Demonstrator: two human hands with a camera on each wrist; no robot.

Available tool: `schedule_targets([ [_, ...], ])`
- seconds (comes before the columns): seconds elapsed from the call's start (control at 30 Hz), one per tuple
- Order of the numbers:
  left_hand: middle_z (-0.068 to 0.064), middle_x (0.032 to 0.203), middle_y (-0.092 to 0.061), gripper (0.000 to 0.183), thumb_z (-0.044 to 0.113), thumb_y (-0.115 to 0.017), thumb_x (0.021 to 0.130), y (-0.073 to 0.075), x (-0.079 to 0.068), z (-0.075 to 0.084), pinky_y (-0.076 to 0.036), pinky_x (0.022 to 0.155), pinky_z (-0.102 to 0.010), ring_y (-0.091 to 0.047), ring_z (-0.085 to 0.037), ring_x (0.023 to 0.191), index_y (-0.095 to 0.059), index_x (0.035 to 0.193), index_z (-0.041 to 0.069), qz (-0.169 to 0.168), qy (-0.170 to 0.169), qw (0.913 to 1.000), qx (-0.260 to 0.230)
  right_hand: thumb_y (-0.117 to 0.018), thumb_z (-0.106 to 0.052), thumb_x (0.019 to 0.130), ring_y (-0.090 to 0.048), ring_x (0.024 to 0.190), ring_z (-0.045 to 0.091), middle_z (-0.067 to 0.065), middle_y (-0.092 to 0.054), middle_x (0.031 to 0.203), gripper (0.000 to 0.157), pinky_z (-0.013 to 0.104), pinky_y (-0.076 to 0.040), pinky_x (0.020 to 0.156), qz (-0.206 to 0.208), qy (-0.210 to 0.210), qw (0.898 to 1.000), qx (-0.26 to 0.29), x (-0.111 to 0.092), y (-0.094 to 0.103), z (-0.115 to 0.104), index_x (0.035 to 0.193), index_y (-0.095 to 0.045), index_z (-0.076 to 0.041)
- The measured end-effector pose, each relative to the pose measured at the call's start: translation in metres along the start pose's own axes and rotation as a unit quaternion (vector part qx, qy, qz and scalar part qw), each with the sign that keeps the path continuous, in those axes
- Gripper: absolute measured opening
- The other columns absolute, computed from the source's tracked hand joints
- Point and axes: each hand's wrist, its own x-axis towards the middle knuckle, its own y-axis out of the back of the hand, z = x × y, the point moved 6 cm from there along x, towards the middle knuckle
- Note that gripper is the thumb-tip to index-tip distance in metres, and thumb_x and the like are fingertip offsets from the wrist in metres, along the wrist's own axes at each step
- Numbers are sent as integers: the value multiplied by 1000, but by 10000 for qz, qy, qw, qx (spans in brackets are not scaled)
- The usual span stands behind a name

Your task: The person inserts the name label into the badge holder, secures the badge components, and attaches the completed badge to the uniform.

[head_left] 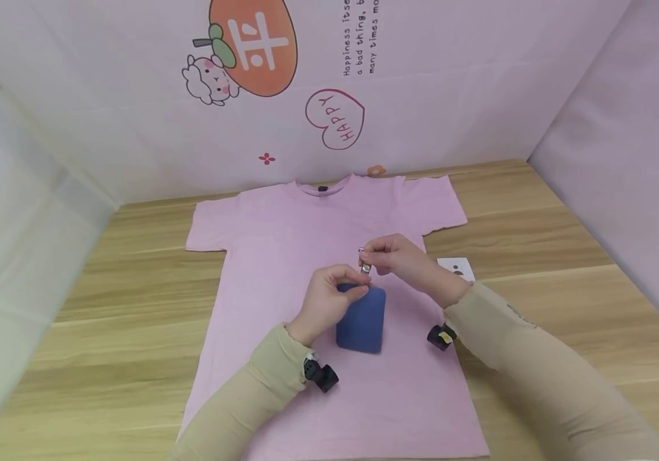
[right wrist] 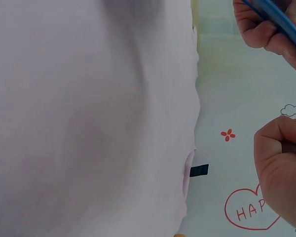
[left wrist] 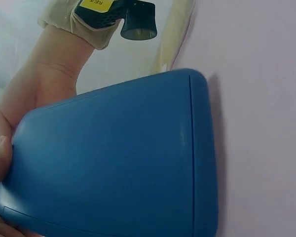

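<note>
My left hand [head_left: 325,299] pinches the top edge of a flat blue case [head_left: 361,323] with rounded corners. In the left wrist view the smooth case [left wrist: 103,153] fills much of the picture, with a thin seam along its sides. Just above the case, my right hand [head_left: 403,261] pinches a small silver nail clipper [head_left: 366,268] between thumb and fingertips. The left fingertips are right beside the clipper's lower end. Curled fingers of the right hand [right wrist: 283,168] hide the clipper in the right wrist view.
Beneath both hands a pink T-shirt [head_left: 283,269] lies spread on the wooden table [head_left: 116,333], neckline towards the back. A white card [head_left: 460,266] with dark marks lies beside the shirt, partly behind the right forearm. A printed cloth backdrop [head_left: 439,96] stands behind the table.
</note>
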Motion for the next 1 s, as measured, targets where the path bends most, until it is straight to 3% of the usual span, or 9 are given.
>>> schedule_targets([
  [0.23, -27, 88, -69, 12, -13, -69, 74, 3, 0, -5, -54, 79, -22, -69, -30, 89, -69, 86, -12, 125, 8, 9994, -328, -54, -13, 93, -56, 86, 9, -11, -61, 77, 16, 46, -48, 90, 10, -100, 9995, 300, 0, 0, 5, 82, -66, -10],
  [0.4, -28, 87, -69, 12, -15, -70, 72, -1, 0, -5, -55, 76, -23, -70, -29, 87, -68, 84, -15, 154, -9, 9985, -534, -52, -12, 95, -52, 76, 6, -12, -59, 74, 25, 32, -47, 80, 79, -257, 9969, 738, 3, 3, 12, 75, -65, -20],
  [0.53, -26, 88, -69, 12, -13, -70, 73, -5, 1, -7, -55, 77, -23, -69, -32, 90, -69, 85, -14, 93, 88, 9982, -586, -50, -12, 96, -46, 65, 5, -12, -55, 69, 28, 27, -45, 75, -47, -370, 9938, 1045, 5, 5, 16, 73, -64, -22],
  [0.67, -25, 90, -69, 13, -12, -70, 74, -5, 1, -9, -55, 78, -23, -69, -32, 92, -69, 87, -13, 77, 200, 9981, -578, -51, -14, 96, -35, 52, 5, -11, -44, 58, 26, 26, -44, 73, -96, -275, 9958, 867, 6, 6, 16, 73, -62, -20],
  [1.0, -24, 95, -69, 14, -6, -67, 81, -6, 4, -10, -52, 85, -25, -66, -28, 98, -70, 94, -11, -81, 245, 9992, -296, -49, -12, 96, -37, 57, 5, -10, -53, 72, 28, 24, -43, 70, 138, -306, 9950, 945, 4, 11, 20, 73, -63, -21],
])
